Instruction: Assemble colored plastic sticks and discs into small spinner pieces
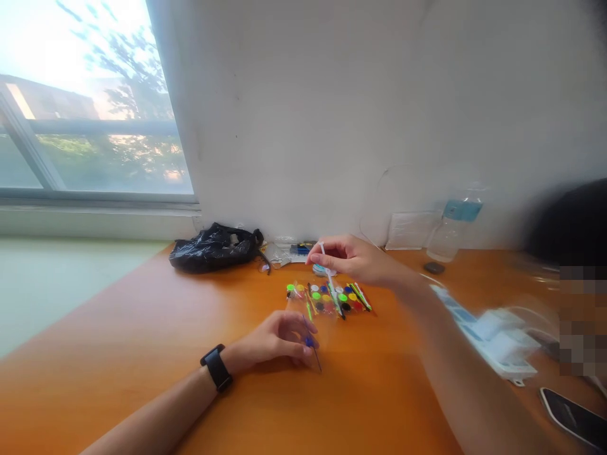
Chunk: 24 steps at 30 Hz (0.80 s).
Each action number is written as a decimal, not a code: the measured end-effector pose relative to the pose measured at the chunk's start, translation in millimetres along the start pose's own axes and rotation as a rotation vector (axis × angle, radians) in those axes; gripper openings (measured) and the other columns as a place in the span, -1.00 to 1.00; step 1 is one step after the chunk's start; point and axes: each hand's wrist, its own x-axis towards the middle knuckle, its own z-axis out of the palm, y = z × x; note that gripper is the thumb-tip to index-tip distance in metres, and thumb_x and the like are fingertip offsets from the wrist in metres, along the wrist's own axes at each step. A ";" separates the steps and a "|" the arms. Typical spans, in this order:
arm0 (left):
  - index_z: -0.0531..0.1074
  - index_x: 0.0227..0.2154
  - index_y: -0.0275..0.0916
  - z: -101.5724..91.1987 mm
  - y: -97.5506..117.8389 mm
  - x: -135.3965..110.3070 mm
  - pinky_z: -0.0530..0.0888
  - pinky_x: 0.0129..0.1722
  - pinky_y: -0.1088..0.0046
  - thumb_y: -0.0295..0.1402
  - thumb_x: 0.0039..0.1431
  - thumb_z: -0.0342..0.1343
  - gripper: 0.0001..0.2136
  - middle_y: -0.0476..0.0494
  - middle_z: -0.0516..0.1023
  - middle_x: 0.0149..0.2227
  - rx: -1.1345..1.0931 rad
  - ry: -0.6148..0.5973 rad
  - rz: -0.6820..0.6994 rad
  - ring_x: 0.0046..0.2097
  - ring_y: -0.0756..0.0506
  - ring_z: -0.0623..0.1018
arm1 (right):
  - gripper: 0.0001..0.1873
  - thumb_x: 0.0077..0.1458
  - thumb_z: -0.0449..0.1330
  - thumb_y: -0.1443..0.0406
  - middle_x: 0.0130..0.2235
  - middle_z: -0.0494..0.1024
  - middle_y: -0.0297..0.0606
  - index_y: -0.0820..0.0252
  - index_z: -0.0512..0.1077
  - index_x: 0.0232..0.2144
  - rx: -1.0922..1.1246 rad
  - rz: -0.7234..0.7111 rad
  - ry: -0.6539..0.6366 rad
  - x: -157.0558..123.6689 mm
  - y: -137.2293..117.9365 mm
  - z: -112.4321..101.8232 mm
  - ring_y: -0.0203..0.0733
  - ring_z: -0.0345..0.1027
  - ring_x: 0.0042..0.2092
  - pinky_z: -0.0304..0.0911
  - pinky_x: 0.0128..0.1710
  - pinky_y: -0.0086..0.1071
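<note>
My left hand (284, 339), with a black watch on its wrist, is low over the table. Its thumb and fingers are closed on a thin blue-edged piece (308, 342) with a darker blue patch in the middle; its kind is unclear. Farther forward, my right hand (348, 258) pinches a slim white-handled paintbrush (333, 292), its dark tip slanting down over the paints. Strips of small paint pots (316, 296) in several colours lie beneath it, with other thin brushes (362, 296) among them. Behind the right fingers, a small round pale-blue item (324, 270) is partly hidden.
A black plastic bag (215, 248) lies against the wall, left of some clear packaging (281, 254). To the right are a clear bottle (450, 229), a white power strip (484, 338) with plugs, and a phone (575, 417). Another person's dark hair is at the right edge.
</note>
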 end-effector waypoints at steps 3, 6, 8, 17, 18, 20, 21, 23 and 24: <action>0.57 -0.11 -0.31 0.5 1.0 -0.4 0.59 -0.15 0.27 -0.22 -0.02 0.53 -0.55 -0.31 0.69 -0.13 0.005 0.005 0.004 -0.16 -0.21 0.68 | -0.60 0.25 0.29 -0.03 -0.44 0.48 -0.32 0.19 0.63 -0.26 -0.037 0.005 0.031 2.4 -1.7 1.9 -0.30 0.23 -0.45 0.09 -0.51 -0.44; 0.59 -0.12 -0.32 2.2 3.3 -1.4 0.58 -0.13 0.26 -0.23 -0.02 0.53 -0.57 -0.30 0.68 -0.14 0.014 0.011 0.009 -0.16 -0.21 0.67 | -0.62 0.19 0.35 0.00 -0.47 0.43 -0.37 0.20 0.61 -0.18 -0.048 0.004 0.052 2.0 -5.3 1.5 -0.30 0.21 -0.45 0.10 -0.49 -0.43; 0.60 -0.13 -0.32 3.3 4.2 -1.9 0.57 -0.13 0.28 -0.24 -0.01 0.53 -0.58 -0.29 0.67 -0.14 0.010 0.019 0.019 -0.15 -0.21 0.67 | -0.64 0.17 0.37 0.04 -0.48 0.41 -0.40 0.20 0.59 -0.16 -0.071 -0.005 0.060 0.5 -8.7 1.3 -0.31 0.20 -0.45 0.11 -0.47 -0.43; 0.62 -0.12 -0.30 7.2 6.4 -2.7 0.55 -0.13 0.31 -0.26 0.00 0.53 -0.60 -0.25 0.66 -0.15 -0.020 0.067 0.031 -0.15 -0.18 0.64 | -0.85 0.25 0.25 0.24 -0.42 0.55 -0.36 0.17 0.58 -0.22 -0.294 -0.086 -0.003 -5.5 -21.8 13.2 -0.28 0.34 -0.38 0.14 -0.40 -0.42; 0.62 -0.13 -0.30 8.0 7.4 -2.9 0.54 -0.14 0.33 -0.26 0.00 0.53 -0.61 -0.24 0.65 -0.16 -0.020 0.078 0.025 -0.17 -0.16 0.63 | -0.86 0.24 0.24 0.26 -0.41 0.55 -0.36 0.17 0.57 -0.23 -0.302 -0.090 -0.018 -6.3 -23.3 13.7 -0.28 0.35 -0.38 0.14 -0.41 -0.43; 0.62 -0.16 -0.31 9.5 9.6 -3.2 0.53 -0.18 0.38 -0.26 0.00 0.53 -0.63 -0.21 0.64 -0.20 -0.012 0.103 0.020 -0.21 -0.12 0.61 | -0.88 0.24 0.22 0.28 -0.41 0.56 -0.37 0.17 0.56 -0.24 -0.320 -0.093 -0.020 -8.5 -26.9 13.4 -0.30 0.35 -0.39 0.12 -0.41 -0.44; 0.63 -0.18 -0.31 10.1 10.5 -3.2 0.52 -0.19 0.40 -0.26 0.01 0.53 -0.64 -0.19 0.63 -0.21 -0.009 0.112 0.018 -0.22 -0.11 0.60 | -0.89 0.24 0.22 0.29 -0.42 0.56 -0.38 0.17 0.56 -0.25 -0.332 -0.091 -0.008 -9.6 -28.6 13.0 -0.30 0.35 -0.39 0.11 -0.42 -0.44; 0.63 -0.20 -0.32 10.9 11.6 -3.0 0.51 -0.20 0.40 -0.25 0.02 0.52 -0.66 -0.19 0.62 -0.22 0.009 0.123 0.016 -0.23 -0.10 0.60 | -0.89 0.23 0.22 0.30 -0.44 0.55 -0.39 0.18 0.55 -0.30 -0.364 -0.082 0.006 -11.6 -31.1 12.2 -0.32 0.32 -0.42 0.08 -0.44 -0.43; 0.63 -0.20 -0.32 11.0 11.7 -2.9 0.51 -0.20 0.40 -0.25 0.02 0.51 -0.66 -0.19 0.62 -0.21 0.022 0.128 0.018 -0.23 -0.10 0.59 | -0.88 0.23 0.21 0.31 -0.44 0.55 -0.38 0.18 0.55 -0.32 -0.386 -0.075 0.004 -12.2 -31.4 12.0 -0.32 0.31 -0.43 0.06 -0.45 -0.43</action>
